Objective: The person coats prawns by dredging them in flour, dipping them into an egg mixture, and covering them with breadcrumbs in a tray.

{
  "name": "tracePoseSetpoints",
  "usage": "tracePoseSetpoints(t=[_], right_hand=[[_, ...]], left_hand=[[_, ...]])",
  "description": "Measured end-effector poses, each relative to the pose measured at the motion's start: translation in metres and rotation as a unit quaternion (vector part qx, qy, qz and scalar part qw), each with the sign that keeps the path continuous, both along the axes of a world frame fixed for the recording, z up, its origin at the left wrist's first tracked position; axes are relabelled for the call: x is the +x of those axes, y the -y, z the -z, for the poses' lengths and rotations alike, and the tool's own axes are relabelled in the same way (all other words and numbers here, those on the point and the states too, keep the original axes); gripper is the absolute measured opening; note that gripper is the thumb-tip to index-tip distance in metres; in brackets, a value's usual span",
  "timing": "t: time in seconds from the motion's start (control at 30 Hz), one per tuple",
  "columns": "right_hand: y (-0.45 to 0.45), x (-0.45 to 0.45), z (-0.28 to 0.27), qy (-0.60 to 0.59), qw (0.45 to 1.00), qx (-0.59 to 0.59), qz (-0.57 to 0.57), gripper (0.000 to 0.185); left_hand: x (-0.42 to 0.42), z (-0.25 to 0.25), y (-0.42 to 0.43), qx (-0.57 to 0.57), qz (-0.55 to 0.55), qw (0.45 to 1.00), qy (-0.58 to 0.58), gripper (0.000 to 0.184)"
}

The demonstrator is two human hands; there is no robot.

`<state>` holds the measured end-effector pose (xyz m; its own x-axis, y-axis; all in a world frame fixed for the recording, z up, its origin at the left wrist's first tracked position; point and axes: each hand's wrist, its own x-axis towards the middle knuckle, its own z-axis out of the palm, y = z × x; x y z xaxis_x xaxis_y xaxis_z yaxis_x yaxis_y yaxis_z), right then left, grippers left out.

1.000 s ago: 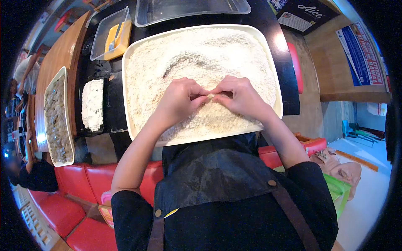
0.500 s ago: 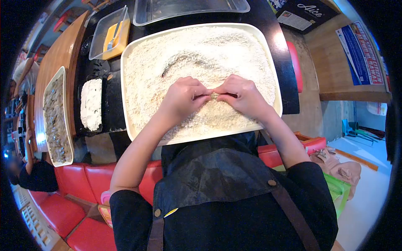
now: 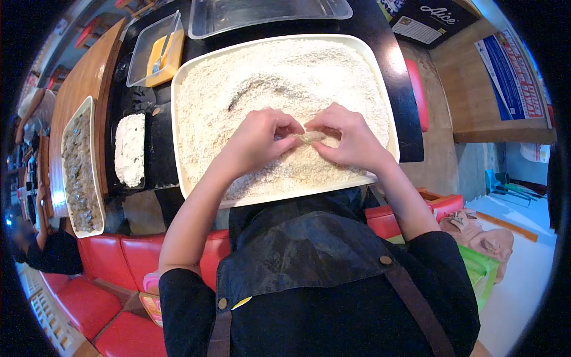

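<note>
Above the breadcrumbs (image 3: 238, 160) in a big white tray (image 3: 176, 128), my left hand (image 3: 259, 140) and my right hand (image 3: 351, 141) face each other. Between their fingertips is a small elongated crumb-coated piece (image 3: 310, 137); its kind cannot be made out under the coating. My left thumb and fingers pinch one end, and my right thumb and fingers grip the other. Behind the hands, a dark curved hollow (image 3: 256, 83) shows in the crumbs.
Left of the crumb tray are a black tray of white flour (image 3: 129, 149) and a tray of wet greyish pieces (image 3: 82, 172). A clear container (image 3: 140, 59) holds yellow liquid and a utensil. An empty-looking clear tray (image 3: 267, 27) stands behind. Another person (image 3: 56, 253) is at far left.
My fingers have spread and curved apart slightly, so more of the coated piece shows between them. Both hands stay over the same spot in the crumbs.
</note>
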<state>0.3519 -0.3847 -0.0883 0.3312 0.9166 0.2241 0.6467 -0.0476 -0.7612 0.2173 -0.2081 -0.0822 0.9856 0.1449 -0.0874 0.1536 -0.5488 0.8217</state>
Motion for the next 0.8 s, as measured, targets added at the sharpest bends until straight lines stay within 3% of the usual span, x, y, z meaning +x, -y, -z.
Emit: tracePoseSetpoints(t=[0.1, 0.3, 0.5, 0.63, 0.73, 0.8], right_hand=[[-0.003, -0.002, 0.002, 0.008, 0.999, 0.032, 0.012, 0.017], [-0.003, 0.001, 0.018, 0.023, 0.999, 0.020, -0.016, 0.014], [-0.004, 0.001, 0.006, 0.041, 0.999, 0.019, 0.007, 0.019], [-0.013, 0.019, -0.003, 0.116, 0.987, 0.088, 0.069, 0.024], [-0.025, 0.028, -0.009, 0.134, 0.980, 0.116, 0.095, 0.024], [-0.032, 0.026, -0.007, 0.123, 0.979, 0.128, 0.097, 0.023]], left_hand=[[0.004, 0.009, -0.003, 0.160, 0.019, 0.977, 0.139, 0.022], [0.001, 0.015, 0.000, 0.032, -0.028, 0.999, 0.020, 0.021], [0.000, 0.008, -0.005, 0.104, 0.011, 0.982, 0.155, 0.019], [-0.003, -0.014, -0.038, 0.098, -0.196, 0.964, 0.151, 0.017], [-0.009, -0.012, -0.058, 0.254, -0.202, 0.940, 0.104, 0.023], [-0.009, -0.005, -0.061, 0.248, -0.200, 0.944, 0.088, 0.027]])
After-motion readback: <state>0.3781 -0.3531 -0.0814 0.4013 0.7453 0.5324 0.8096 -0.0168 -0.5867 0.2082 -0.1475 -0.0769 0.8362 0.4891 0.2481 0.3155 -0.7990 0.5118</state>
